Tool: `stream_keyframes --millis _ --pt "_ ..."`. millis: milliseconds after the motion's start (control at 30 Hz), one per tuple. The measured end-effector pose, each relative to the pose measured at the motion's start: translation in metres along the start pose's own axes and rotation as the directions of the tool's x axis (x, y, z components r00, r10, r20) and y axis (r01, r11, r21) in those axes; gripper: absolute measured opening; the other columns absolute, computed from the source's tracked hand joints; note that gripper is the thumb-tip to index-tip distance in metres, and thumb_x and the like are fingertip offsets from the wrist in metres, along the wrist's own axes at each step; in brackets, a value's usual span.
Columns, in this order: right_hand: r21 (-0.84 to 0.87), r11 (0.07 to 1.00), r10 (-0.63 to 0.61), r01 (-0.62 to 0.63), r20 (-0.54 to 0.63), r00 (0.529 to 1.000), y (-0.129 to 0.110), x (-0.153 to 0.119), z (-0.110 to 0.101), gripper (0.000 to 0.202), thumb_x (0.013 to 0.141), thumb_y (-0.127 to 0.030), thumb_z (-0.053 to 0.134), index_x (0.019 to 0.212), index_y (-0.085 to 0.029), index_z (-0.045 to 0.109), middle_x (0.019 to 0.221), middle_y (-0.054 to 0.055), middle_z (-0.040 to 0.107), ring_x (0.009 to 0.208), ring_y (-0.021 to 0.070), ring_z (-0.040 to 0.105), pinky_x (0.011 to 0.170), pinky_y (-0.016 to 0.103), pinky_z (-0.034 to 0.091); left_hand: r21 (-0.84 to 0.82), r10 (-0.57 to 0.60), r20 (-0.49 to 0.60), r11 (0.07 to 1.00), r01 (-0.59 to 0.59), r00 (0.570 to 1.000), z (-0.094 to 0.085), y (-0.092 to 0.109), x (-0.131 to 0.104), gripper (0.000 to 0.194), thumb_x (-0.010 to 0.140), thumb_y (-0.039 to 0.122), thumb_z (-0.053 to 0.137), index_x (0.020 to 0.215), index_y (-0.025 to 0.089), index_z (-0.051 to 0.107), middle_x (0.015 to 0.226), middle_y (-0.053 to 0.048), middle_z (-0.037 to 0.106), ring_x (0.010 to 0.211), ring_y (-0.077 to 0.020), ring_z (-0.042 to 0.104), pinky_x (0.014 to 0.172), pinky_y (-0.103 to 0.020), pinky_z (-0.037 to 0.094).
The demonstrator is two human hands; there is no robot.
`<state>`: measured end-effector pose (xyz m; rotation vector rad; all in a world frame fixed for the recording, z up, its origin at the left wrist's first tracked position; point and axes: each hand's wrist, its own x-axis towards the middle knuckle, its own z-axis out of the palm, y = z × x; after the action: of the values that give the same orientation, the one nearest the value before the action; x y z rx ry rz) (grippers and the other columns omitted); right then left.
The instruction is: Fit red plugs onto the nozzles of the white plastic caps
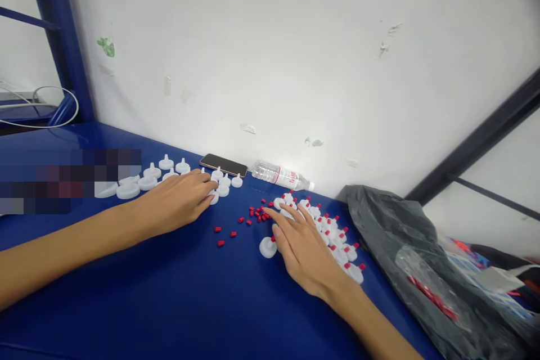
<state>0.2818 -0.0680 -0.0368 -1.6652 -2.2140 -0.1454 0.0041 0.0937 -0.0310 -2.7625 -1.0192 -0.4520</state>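
White nozzle lids without tips (127, 190) stand at the left on the blue table (169, 304). My left hand (185, 197) reaches over them, its fingers bent at a lid; whether it grips one is hard to see. Small red caps (233, 234) lie loose in the middle. My right hand (299, 242) is spread, fingers apart, beside the red caps and partly over the group of white lids with red tips (340, 255). One white lid with a red tip (268, 247) stands just left of my right thumb.
A dark phone (223, 165) and a clear plastic bottle (282, 175) lie along the white wall (270, 67). At the right is a dark grey bag (379, 230), with a clear packet of red pieces (434, 297) on it. Blue frame posts stand at the left.
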Motion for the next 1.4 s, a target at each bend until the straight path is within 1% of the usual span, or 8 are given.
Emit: stream_keyframes --millis 267,467,600,767,867,1033,1200,1400 --pt "0.019 1.000 0.005 -0.005 -0.007 1.000 0.002 0.001 -0.002 0.044 0.115 -0.023 0.033 0.149 -0.020 0.059 0.139 0.011 0.074 0.145 0.0275 0.056 0.132 0.066 0.026 -0.031 -0.036 0.069 0.999 0.038 0.997 -0.005 -0.004 -0.014 0.027 0.101 0.042 0.051 0.119 0.025 0.062 0.114 -0.011 0.077 0.095 -0.0327 0.075 0.075 -0.040 0.051" --pt "-0.081 0.992 -0.095 0.095 0.000 0.995 0.007 -0.001 -0.001 0.060 0.096 0.001 0.040 0.148 -0.021 0.060 0.129 0.012 0.077 0.133 0.0302 0.063 0.125 0.070 0.035 -0.028 -0.077 0.097 0.996 0.080 0.992 -0.004 -0.011 -0.030 0.025 0.100 0.037 0.044 0.113 0.025 0.062 0.083 -0.003 0.076 0.074 -0.0267 0.073 0.061 -0.033 0.043" --pt "-0.081 0.990 -0.119 0.119 0.002 0.993 0.009 -0.001 0.002 0.052 0.102 -0.001 0.043 0.147 -0.021 0.061 0.123 0.010 0.077 0.128 0.0291 0.064 0.125 0.068 0.035 -0.019 -0.055 0.011 0.998 0.055 0.998 -0.005 -0.013 -0.044 0.040 0.103 0.037 0.036 0.124 0.026 0.068 0.102 -0.004 0.081 0.088 -0.0268 0.077 0.070 -0.034 0.052" --pt "-0.031 0.994 -0.107 0.107 -0.006 0.994 0.008 0.001 0.001 0.033 0.107 -0.010 0.053 0.133 -0.021 0.071 0.116 0.009 0.079 0.121 0.0290 0.066 0.123 0.065 0.035 -0.088 -0.149 -0.143 0.987 0.137 0.979 -0.014 0.013 -0.081 0.052 0.109 0.057 0.037 0.141 0.027 0.065 0.137 -0.008 0.071 0.114 -0.0333 0.073 0.098 -0.048 0.059" --pt "0.076 0.996 -0.057 0.056 0.008 0.998 0.007 0.002 -0.001 0.024 0.107 -0.011 0.058 0.115 -0.024 0.077 0.108 0.004 0.080 0.115 0.0255 0.068 0.120 0.057 0.038 -0.212 -0.177 -0.209 0.968 0.132 0.962 -0.017 0.038 -0.100 0.042 0.110 0.056 0.040 0.135 0.032 0.065 0.137 -0.003 0.067 0.107 -0.0266 0.075 0.094 -0.042 0.061" --pt "0.143 0.989 0.026 -0.028 0.015 1.000 0.008 0.004 -0.003 0.017 0.101 -0.013 0.070 0.105 -0.026 0.078 0.105 0.001 0.080 0.109 0.0224 0.071 0.109 0.042 0.048 -0.218 -0.035 -0.339 0.975 -0.043 0.940 -0.010 0.069 -0.103 0.029 0.110 0.046 0.046 0.130 0.032 0.061 0.121 0.000 0.075 0.084 -0.0174 0.080 0.063 -0.027 0.059" --pt "0.174 0.982 0.076 -0.079 0.021 0.997 0.009 0.004 -0.002 0.015 0.098 -0.015 0.074 0.105 -0.027 0.080 0.104 0.001 0.080 0.109 0.0228 0.071 0.106 0.039 0.049 -0.166 0.049 -0.428 0.977 -0.132 0.902 0.003 0.086 -0.096 0.031 0.113 0.049 0.042 0.127 0.032 0.064 0.107 0.003 0.082 0.084 -0.0179 0.082 0.068 -0.029 0.059" --pt "0.181 0.982 0.047 -0.055 0.049 0.998 0.010 0.003 0.000 0.020 0.104 -0.014 0.067 0.117 -0.027 0.076 0.105 0.001 0.079 0.110 0.0231 0.069 0.110 0.042 0.045 -0.113 0.041 -0.395 0.989 -0.093 0.918 0.022 0.087 -0.106 0.036 0.111 0.055 0.046 0.132 0.034 0.067 0.121 0.001 0.080 0.093 -0.0197 0.081 0.077 -0.031 0.057"
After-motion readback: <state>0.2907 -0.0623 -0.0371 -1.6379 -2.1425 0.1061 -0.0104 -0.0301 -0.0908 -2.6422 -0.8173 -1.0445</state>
